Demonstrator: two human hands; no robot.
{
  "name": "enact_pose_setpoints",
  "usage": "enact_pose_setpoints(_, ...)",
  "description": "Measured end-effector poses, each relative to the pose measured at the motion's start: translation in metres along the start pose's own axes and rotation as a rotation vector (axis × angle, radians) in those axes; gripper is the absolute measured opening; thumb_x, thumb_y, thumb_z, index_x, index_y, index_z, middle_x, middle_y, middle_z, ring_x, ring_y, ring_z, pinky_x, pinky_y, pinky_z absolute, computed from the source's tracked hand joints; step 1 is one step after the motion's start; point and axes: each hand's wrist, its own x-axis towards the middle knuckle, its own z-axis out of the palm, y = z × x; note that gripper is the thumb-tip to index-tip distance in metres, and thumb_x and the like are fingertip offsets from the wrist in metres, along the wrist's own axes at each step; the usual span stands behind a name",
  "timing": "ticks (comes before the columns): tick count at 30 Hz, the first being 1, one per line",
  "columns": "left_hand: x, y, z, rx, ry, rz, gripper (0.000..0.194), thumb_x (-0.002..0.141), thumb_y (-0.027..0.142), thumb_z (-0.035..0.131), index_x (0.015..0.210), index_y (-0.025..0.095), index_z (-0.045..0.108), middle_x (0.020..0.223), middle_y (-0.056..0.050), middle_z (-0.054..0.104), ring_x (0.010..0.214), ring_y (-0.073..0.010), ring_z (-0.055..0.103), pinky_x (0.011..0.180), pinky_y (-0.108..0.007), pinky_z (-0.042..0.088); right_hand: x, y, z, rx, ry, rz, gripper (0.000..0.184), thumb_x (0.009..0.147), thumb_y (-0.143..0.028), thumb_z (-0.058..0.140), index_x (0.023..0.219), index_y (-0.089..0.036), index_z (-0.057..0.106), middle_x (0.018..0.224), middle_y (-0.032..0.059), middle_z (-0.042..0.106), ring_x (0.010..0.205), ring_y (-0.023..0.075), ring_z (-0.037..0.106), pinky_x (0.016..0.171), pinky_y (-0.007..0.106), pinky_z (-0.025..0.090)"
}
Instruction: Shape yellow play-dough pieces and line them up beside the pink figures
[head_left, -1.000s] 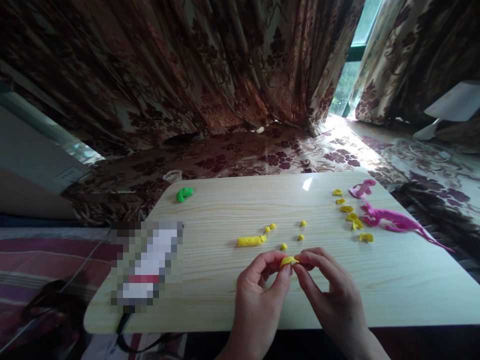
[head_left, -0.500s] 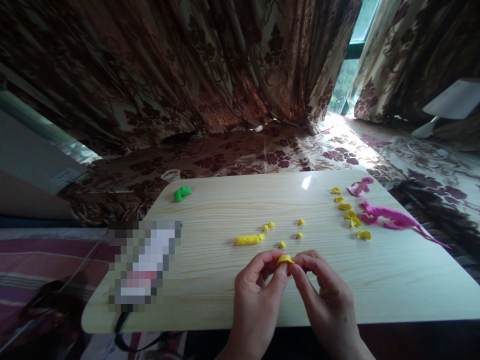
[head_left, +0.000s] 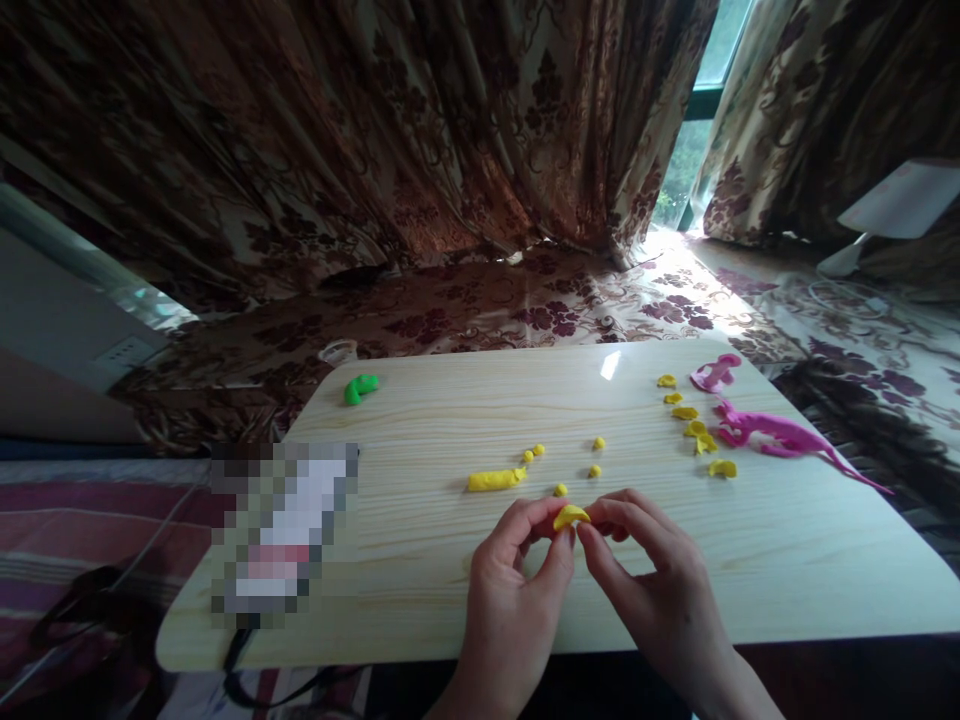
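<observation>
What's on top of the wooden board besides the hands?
On the wooden board: a green clay piece, a yellow roll, small yellow bits, pink clay shapes and a blurred-out item. Both hands pinch a yellow clay piece; its underside is hidden.

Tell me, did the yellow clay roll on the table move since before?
No. The yellow clay roll lies just left of the same two tiny yellow bits on the table; only the camera shifted a little.

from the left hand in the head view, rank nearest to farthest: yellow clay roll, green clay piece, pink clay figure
1. yellow clay roll, just up-left of the left hand
2. green clay piece, far-left corner
3. pink clay figure, far right edge
</observation>
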Motion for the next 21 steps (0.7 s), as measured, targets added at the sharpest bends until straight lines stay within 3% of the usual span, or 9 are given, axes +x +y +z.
enact_pose_setpoints(3,0.0,0.0002,-0.001,0.047,-0.015,0.05,0.021,0.079,0.015,0.06,0.097,0.02,0.068,0.096,-0.004,0.069,0.089,-0.018,0.065,0.083,-0.027,0.051,0.0005,-0.0009,0.0001,0.006,-0.026,0.018,0.02,0.081,-0.014,0.061,0.099,-0.021,0.061,0.089,0.0027,0.059,0.078,0.0147,0.056,0.069,0.028,0.047)
enact_pose_setpoints(14,0.0007,0.0006,-0.0028,0.127,-0.044,0.1,0.019,0.081,0.013,0.057,0.096,0.021,0.065,0.098,-0.002,0.068,0.092,-0.0167,0.063,0.086,-0.029,0.05,0.0066,-0.0068,0.0008,0.152,-0.08,0.131,0.01,0.085,-0.017,0.057,0.091,-0.02,0.064,0.08,0.0019,0.059,0.074,0.0151,0.056,0.064,0.028,0.046)
enact_pose_setpoints(21,0.0018,0.0033,-0.003,0.196,0.002,0.142,0.008,0.08,0.016,0.06,0.085,0.02,0.064,0.086,0.0,0.068,0.083,-0.0155,0.064,0.083,-0.027,0.049,0.0062,-0.0019,0.0072,0.206,0.001,0.131,0.008,0.086,-0.02,0.056,0.089,-0.018,0.063,0.076,0.0023,0.058,0.072,0.0157,0.056,0.064,0.028,0.046)
